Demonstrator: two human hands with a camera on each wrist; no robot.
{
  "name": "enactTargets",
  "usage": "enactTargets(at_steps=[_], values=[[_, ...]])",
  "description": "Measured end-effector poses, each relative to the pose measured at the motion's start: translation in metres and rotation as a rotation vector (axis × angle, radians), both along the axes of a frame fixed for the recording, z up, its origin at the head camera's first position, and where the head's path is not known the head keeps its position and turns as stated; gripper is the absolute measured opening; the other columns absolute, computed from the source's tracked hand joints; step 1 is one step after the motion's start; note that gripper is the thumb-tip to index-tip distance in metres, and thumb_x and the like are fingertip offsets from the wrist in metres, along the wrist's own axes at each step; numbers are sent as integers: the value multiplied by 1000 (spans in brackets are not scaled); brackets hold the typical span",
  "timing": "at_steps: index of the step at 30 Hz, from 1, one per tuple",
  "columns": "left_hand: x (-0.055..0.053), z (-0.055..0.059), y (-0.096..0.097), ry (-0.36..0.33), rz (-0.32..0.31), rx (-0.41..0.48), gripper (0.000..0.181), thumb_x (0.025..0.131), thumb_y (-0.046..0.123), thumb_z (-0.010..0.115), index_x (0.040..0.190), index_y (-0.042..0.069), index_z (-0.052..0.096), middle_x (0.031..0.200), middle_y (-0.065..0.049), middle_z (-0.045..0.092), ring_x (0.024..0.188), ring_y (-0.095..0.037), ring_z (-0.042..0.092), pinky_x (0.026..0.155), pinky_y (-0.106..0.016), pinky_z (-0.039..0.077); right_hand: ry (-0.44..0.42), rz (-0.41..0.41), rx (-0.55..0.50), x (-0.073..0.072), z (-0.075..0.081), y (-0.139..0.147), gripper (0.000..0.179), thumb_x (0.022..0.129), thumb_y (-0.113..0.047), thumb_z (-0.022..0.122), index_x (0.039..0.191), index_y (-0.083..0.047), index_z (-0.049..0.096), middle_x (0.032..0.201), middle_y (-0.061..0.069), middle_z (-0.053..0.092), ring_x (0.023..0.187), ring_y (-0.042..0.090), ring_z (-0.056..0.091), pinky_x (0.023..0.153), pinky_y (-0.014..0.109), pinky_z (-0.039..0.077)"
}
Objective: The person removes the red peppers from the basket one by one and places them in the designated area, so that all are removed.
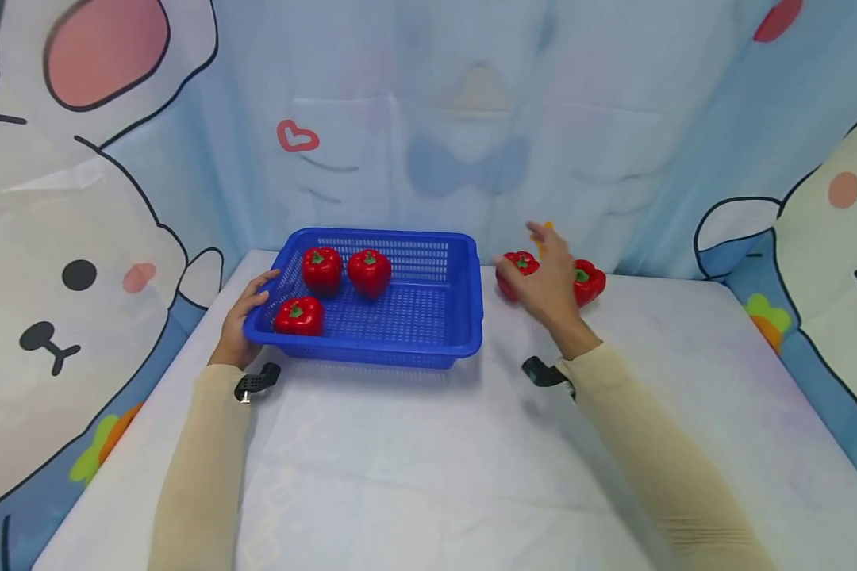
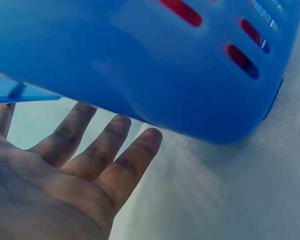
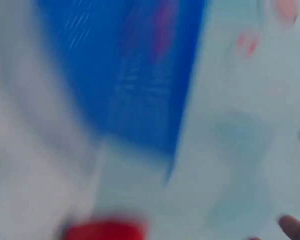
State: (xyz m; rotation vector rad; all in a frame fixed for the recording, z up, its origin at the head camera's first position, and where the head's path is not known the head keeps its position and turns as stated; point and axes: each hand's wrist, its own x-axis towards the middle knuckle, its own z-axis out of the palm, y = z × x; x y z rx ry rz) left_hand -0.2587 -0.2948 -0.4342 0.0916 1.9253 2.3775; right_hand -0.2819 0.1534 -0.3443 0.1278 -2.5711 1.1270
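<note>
In the head view, a blue plastic basket (image 1: 428, 349) with perforated walls holds three red bell peppers, one pepper (image 1: 321, 271) at the back left, another pepper (image 1: 369, 274) beside it and a third pepper (image 1: 298, 316) nearer the front. My left hand (image 1: 239, 321) touches the basket's left end; in the left wrist view, its fairly straight fingers (image 2: 132, 162) lie along the lower edge of the blue wall. My right hand (image 1: 548, 281) holds nothing, its fingers spread over two more red peppers, one pepper (image 1: 521, 260) left of it and one pepper (image 1: 591, 282) right of it, both partly hidden.
A white cloth (image 1: 400, 460) covers the table. Behind it hangs a light blue curtain (image 1: 371, 182) with cartoon prints, close to the basket's back rim. In the blurred right wrist view, a red shape (image 3: 107, 230) shows at the bottom edge.
</note>
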Motion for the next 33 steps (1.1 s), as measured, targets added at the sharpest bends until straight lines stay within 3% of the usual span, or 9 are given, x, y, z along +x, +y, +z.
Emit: enactTargets(at_steps=[3,6,11,14,17,25,33], values=[[1,-1,1,1,1,8,48,104,34,37,151,36,33,165,-3,11,146,-29,23,91,-19,52,-104,236,41,28,8,-47,81,87,-42,70,153,-16,31,155,14,37,143,35,33,113,60,31],[3,-3,-1,5,4,24,49,104,33,36,153,34,31,165,-4,10,146,-29,21,92,-18,52,-223,417,113,44,7,-95,82,87,-43,72,154,-21,30,157,9,34,145,31,32,114,57,33],[-1,-2,1,12,1,12,49,104,34,37,152,35,31,165,-4,11,146,-29,22,92,-19,52,-327,562,41,47,-3,-153,68,90,-33,71,149,-22,39,151,7,44,137,28,46,106,47,46],[-4,-1,3,16,0,8,48,104,34,38,152,35,32,165,-4,12,146,-29,23,92,-19,52,-344,579,-41,40,-8,-178,59,92,-25,69,145,-18,44,145,9,50,131,29,53,100,42,52],[-3,-1,3,8,1,10,49,104,35,38,152,35,32,165,-3,11,147,-29,21,91,-19,52,-363,555,-38,33,-17,-204,60,91,-23,71,145,-16,44,145,11,51,131,28,53,101,40,51],[-1,-2,1,15,-13,-4,49,104,35,35,153,35,29,165,-2,11,149,-32,19,95,-21,51,-426,510,110,17,-27,-250,73,87,-30,75,149,-15,40,148,10,49,135,26,49,109,43,44],[-2,-2,-1,12,-2,-33,50,103,38,38,153,36,30,166,0,11,150,-32,19,107,-31,44,-468,451,215,13,-29,-264,78,82,-30,79,149,-16,40,146,7,51,134,24,49,108,43,45]])
